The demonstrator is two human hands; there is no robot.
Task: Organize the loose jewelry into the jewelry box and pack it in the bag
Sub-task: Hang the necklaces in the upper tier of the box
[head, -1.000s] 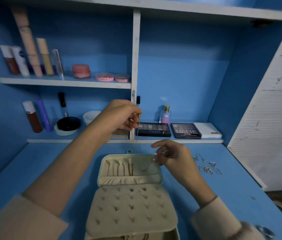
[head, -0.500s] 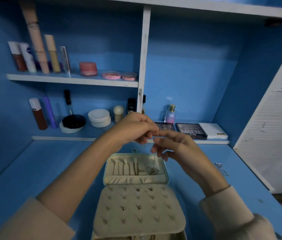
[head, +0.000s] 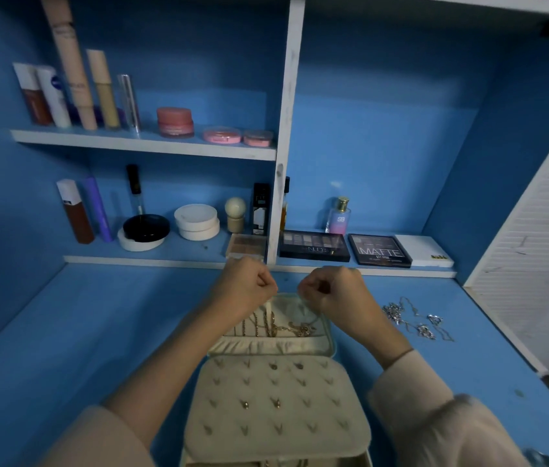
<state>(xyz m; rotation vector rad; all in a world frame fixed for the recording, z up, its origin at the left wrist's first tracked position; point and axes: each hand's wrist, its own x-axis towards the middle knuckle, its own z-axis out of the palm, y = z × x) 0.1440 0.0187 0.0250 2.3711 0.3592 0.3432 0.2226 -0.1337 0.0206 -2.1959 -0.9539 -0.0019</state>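
Note:
A cream jewelry box lies open on the blue desk, near the front centre. Its upright back section holds several gold chains on hooks above a gathered pocket. Its padded panel carries a few small earrings. My left hand and my right hand are closed fists side by side just above the box's back edge. They pinch the ends of a thin necklace chain, which shows only faintly below my right hand. Loose silver jewelry lies on the desk to the right of the box.
Low shelf behind the hands holds eyeshadow palettes, a perfume bottle, compacts and tubes. An upper shelf carries more cosmetics. A white divider stands in the middle. A white slatted panel closes off the right.
Both hands came together and dropped to the box's back edge, closing into fists. The camera shifted, so the silver jewelry on the right is in view again.

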